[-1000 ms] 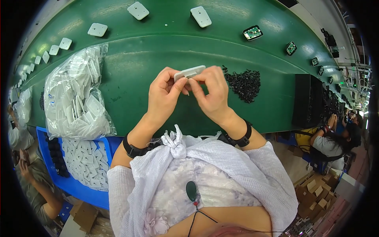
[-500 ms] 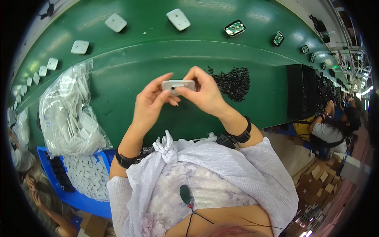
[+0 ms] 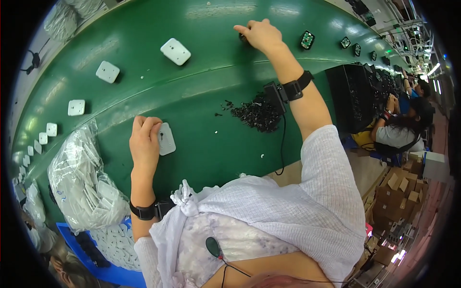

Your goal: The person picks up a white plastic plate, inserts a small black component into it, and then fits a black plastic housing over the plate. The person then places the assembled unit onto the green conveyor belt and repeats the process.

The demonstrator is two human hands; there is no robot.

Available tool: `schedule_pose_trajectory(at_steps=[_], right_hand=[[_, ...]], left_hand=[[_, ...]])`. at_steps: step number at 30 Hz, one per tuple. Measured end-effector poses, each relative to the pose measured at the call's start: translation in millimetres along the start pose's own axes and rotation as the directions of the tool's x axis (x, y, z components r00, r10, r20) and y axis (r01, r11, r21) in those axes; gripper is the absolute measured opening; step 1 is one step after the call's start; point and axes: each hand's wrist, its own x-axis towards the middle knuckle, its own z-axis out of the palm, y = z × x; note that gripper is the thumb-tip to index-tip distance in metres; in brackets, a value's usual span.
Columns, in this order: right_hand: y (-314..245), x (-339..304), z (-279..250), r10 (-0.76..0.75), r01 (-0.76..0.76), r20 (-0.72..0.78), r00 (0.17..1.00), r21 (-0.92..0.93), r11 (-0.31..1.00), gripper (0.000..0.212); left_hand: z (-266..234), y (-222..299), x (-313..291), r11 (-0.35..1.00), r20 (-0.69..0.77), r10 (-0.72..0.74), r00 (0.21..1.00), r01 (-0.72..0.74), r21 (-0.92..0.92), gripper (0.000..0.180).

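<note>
My left hand (image 3: 146, 139) is closed at the edge of a white plastic cover (image 3: 167, 139), a rounded rectangle with small holes, low over the near part of the green table. My right arm stretches far forward. At its end my right hand (image 3: 261, 36) has its fingers bent down around a black case (image 3: 242, 37), most of which is hidden under the fingers. Below the right forearm lies a pile of small black parts (image 3: 259, 113).
White covers (image 3: 175, 51) stand in a row on the far strip to the left; black cases with green circuit boards (image 3: 307, 40) continue it rightward. A clear bag of white parts (image 3: 79, 173), a blue bin (image 3: 113, 273) and a black box (image 3: 348, 98) flank me. Co-workers (image 3: 408, 120) sit at right.
My hands have parted: the left moved left and down with the white cover, while the right let go of it and reached far forward to a black case. The view has shifted.
</note>
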Motion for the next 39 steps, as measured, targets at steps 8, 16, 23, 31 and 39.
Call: schedule_pose_trajectory(at_steps=[8,16,23,31,39], right_hand=[[23.5,-5.8,-10.2,0.029,-0.212,0.276,0.961,0.662,0.719,0.057],[-64.9,-107.6,8.0,-0.221,0.076,-0.045,0.974,0.988,0.133,0.046],[-98.1,-151.3,18.1,-0.458,0.525,-0.287,0.841,0.64,0.562,0.039],[-97.5,-172.9,3.8,-0.634,0.705,-0.347,0.691,0.518,0.485,0.039],[-127.7,-198.8,2.8,-0.772,0.738,-0.244,0.587,0.552,0.387,0.037]], left_hand=[[-3.6,3.1,-14.0,0.999,-0.027,0.029,0.999,-0.028,0.042,0.018],[12.2,21.5,-44.7,0.945,-0.062,0.156,0.986,-0.131,0.299,0.065],[15.4,4.7,-43.9,0.963,-0.06,0.267,0.962,-0.265,0.04,0.059],[3.8,2.5,-46.2,0.971,-0.102,0.24,0.966,-0.241,0.0,0.053],[-3.1,-5.6,-54.4,0.971,-0.123,0.205,0.971,-0.218,-0.096,0.047]])
